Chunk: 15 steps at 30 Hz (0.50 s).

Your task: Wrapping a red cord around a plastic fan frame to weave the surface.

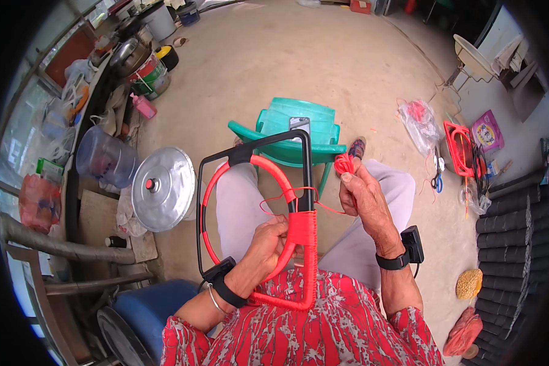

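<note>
A rectangular black frame (pixel 200 183) with a ring (pixel 209 190) inside it stands tilted over my lap. Red cord wraps the frame's lower and right sides and much of the ring. My left hand (pixel 267 247) grips the ring beside the thick red wrapping (pixel 303 228) where ring and frame meet; its fingertips are partly hidden behind. In my right hand (pixel 367 198), raised to the right of the frame, a small bundle of red cord (pixel 344 163) is pinched between thumb and fingers. A loose strand runs from it to the frame's right bar and loops inside the ring.
Ahead stands a green plastic chair (pixel 296 113) with a phone (pixel 300 125) on it. A pot lid (pixel 163 189) and a clear plastic bucket (pixel 107 157) are at left. Scissors (pixel 437 174), a plastic bag (pixel 419 125) and a red frame (pixel 459 146) lie at right.
</note>
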Motion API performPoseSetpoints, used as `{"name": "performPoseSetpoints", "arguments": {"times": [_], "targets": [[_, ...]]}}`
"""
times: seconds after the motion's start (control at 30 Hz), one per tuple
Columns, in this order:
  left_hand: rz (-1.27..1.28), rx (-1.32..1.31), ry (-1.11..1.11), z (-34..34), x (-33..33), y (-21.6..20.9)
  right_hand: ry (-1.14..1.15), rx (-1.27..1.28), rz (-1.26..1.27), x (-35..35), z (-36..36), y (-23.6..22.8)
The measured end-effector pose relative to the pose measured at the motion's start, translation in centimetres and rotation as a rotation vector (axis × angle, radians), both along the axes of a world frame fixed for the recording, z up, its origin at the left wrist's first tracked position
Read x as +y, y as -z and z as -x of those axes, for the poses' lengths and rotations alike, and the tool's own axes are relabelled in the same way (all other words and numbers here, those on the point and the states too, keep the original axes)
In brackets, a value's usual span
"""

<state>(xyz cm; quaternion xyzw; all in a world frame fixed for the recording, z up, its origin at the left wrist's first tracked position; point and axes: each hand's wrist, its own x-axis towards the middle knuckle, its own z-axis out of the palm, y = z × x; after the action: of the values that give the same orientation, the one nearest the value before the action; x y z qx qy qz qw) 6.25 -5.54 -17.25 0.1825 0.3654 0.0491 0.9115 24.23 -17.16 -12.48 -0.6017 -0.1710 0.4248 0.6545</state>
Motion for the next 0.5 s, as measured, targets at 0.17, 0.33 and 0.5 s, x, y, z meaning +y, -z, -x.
{"name": "performPoseSetpoints", "arguments": {"times": [0.17,0.33,0.5], "targets": [[-0.106,0.081,-0.267,0.3,-0.4,1.8,-0.017,-0.930,0.142,2.4,0.2,-4.1],[-0.075,-0.003,-0.272,1.6,-0.8,2.6,-0.309,-1.378,-0.094,3.7,3.9,-3.3],[0.024,-0.064,-0.419,1.1,-1.2,-0.3,-0.392,-1.542,-0.054,3.7,5.6,-1.4]]}}
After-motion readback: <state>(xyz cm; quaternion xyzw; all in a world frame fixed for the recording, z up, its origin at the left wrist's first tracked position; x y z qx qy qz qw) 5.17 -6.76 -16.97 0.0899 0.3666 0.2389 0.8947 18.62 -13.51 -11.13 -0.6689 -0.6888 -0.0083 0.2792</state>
